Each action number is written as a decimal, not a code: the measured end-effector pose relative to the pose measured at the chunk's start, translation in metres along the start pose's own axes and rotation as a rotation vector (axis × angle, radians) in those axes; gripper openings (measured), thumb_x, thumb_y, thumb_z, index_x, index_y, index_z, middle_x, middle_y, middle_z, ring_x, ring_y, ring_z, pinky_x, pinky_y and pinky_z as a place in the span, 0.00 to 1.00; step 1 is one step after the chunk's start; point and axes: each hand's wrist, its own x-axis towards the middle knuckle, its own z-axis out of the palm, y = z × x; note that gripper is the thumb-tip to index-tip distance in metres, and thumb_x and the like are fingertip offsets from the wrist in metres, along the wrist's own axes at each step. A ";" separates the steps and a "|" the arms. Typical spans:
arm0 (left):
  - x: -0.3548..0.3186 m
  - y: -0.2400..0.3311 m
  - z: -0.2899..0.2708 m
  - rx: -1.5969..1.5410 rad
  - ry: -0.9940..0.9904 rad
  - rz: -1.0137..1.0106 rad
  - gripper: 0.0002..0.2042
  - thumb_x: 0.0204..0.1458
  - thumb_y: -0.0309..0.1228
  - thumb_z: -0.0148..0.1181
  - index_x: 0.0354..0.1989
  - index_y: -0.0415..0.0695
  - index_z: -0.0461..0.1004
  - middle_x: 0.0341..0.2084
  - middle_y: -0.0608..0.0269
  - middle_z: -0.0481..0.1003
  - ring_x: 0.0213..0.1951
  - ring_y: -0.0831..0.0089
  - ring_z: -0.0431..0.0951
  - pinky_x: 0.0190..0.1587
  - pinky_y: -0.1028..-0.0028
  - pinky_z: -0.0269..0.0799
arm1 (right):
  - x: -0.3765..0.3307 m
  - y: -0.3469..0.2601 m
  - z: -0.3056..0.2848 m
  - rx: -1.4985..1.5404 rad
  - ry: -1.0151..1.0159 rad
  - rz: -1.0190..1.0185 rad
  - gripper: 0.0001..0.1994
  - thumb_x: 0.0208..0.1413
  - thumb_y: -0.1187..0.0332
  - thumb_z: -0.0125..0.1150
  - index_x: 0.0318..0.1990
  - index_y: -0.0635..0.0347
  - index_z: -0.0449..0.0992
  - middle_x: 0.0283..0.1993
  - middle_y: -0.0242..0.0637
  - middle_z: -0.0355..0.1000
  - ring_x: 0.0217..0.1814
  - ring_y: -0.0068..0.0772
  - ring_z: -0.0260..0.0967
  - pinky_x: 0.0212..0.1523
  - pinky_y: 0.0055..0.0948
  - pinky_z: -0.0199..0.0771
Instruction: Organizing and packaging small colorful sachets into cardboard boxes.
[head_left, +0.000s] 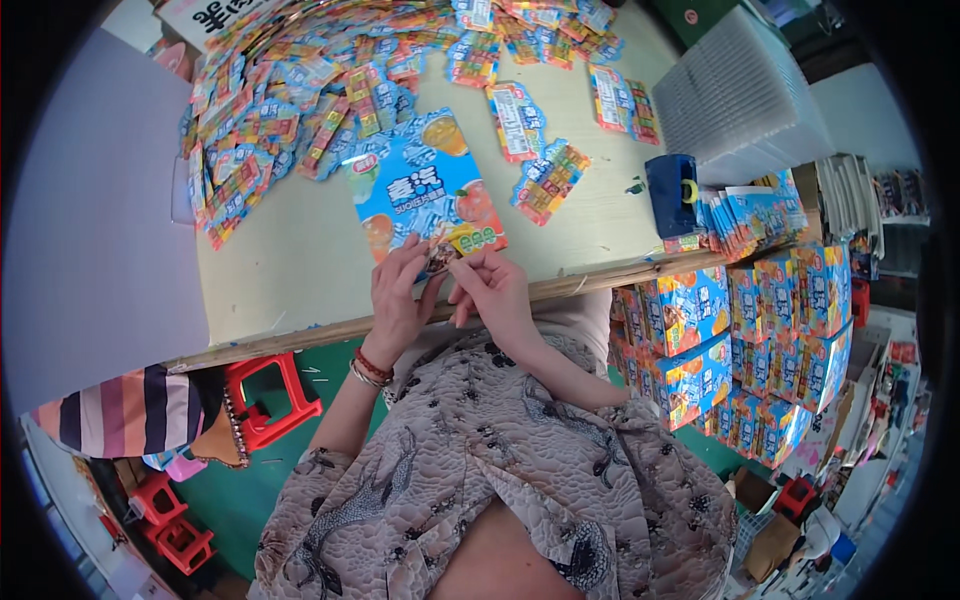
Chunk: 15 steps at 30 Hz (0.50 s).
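Note:
A blue, flat-faced printed package [415,190] with pictures of fruit and ice lies on the table in front of me. At its lower edge my left hand [397,300] is bent inward, thumb and fingers drawn together. Beside it my right hand [495,298] is in a pinch, thumb against forefinger. Between the fingertips of both hands shows a small dark, shiny patch [441,258]. I cannot tell whether it is a separate piece or part of the package. Right of the package lies a small colourful cut-out packet [550,182], with another packet [517,120] above it.
A large heap of small packets [290,110] covers the table's far left. At the right edge stand a blue tape dispenser [670,195] and a tall stack of clear plastic trays [735,100]. Blue boxes [690,300] are piled beside the table. A red stool [270,400] stands lower left.

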 end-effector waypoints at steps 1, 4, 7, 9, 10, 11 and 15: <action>-0.001 -0.002 0.001 0.004 0.001 -0.007 0.25 0.42 0.22 0.67 0.52 0.44 0.69 0.48 0.55 0.73 0.55 0.59 0.70 0.48 0.65 0.64 | -0.001 0.002 0.004 -0.020 0.036 -0.008 0.08 0.60 0.68 0.54 0.34 0.65 0.70 0.22 0.35 0.70 0.13 0.22 0.66 0.15 0.20 0.67; -0.002 -0.001 -0.001 0.005 0.065 0.051 0.25 0.42 0.23 0.67 0.53 0.48 0.71 0.49 0.55 0.70 0.54 0.59 0.70 0.46 0.66 0.64 | 0.002 0.010 0.005 -0.060 0.099 -0.010 0.08 0.60 0.69 0.55 0.33 0.66 0.69 0.22 0.35 0.71 0.14 0.22 0.67 0.13 0.20 0.65; 0.006 0.007 -0.012 0.204 -0.138 0.031 0.25 0.43 0.23 0.66 0.53 0.53 0.73 0.48 0.56 0.69 0.52 0.62 0.71 0.45 0.67 0.65 | 0.003 0.017 0.003 -0.082 0.142 -0.027 0.08 0.60 0.69 0.56 0.32 0.66 0.69 0.21 0.36 0.71 0.14 0.22 0.67 0.14 0.20 0.66; 0.009 0.010 -0.015 0.316 -0.258 0.041 0.22 0.44 0.26 0.64 0.51 0.54 0.74 0.48 0.58 0.70 0.53 0.59 0.72 0.46 0.66 0.65 | 0.002 0.021 0.003 -0.086 0.152 -0.043 0.09 0.59 0.70 0.56 0.32 0.66 0.69 0.21 0.35 0.71 0.14 0.23 0.68 0.15 0.21 0.67; 0.008 0.010 -0.013 0.316 -0.258 0.037 0.22 0.44 0.26 0.64 0.51 0.54 0.74 0.48 0.58 0.70 0.53 0.59 0.72 0.46 0.66 0.65 | 0.002 0.022 0.003 -0.082 0.147 -0.035 0.08 0.60 0.70 0.56 0.32 0.66 0.69 0.22 0.36 0.71 0.16 0.23 0.68 0.16 0.20 0.68; 0.006 0.008 -0.011 0.283 -0.209 0.008 0.23 0.44 0.26 0.64 0.52 0.54 0.74 0.48 0.58 0.69 0.53 0.60 0.71 0.46 0.67 0.65 | 0.001 0.024 0.003 -0.078 0.141 -0.027 0.08 0.60 0.71 0.55 0.32 0.67 0.69 0.23 0.36 0.72 0.17 0.22 0.69 0.18 0.20 0.69; 0.010 0.015 -0.011 0.234 -0.190 -0.082 0.22 0.45 0.27 0.64 0.53 0.54 0.74 0.49 0.58 0.69 0.52 0.62 0.71 0.46 0.68 0.63 | 0.000 0.046 -0.005 -0.007 0.122 -0.107 0.06 0.60 0.72 0.54 0.33 0.66 0.70 0.25 0.36 0.73 0.22 0.22 0.71 0.23 0.20 0.71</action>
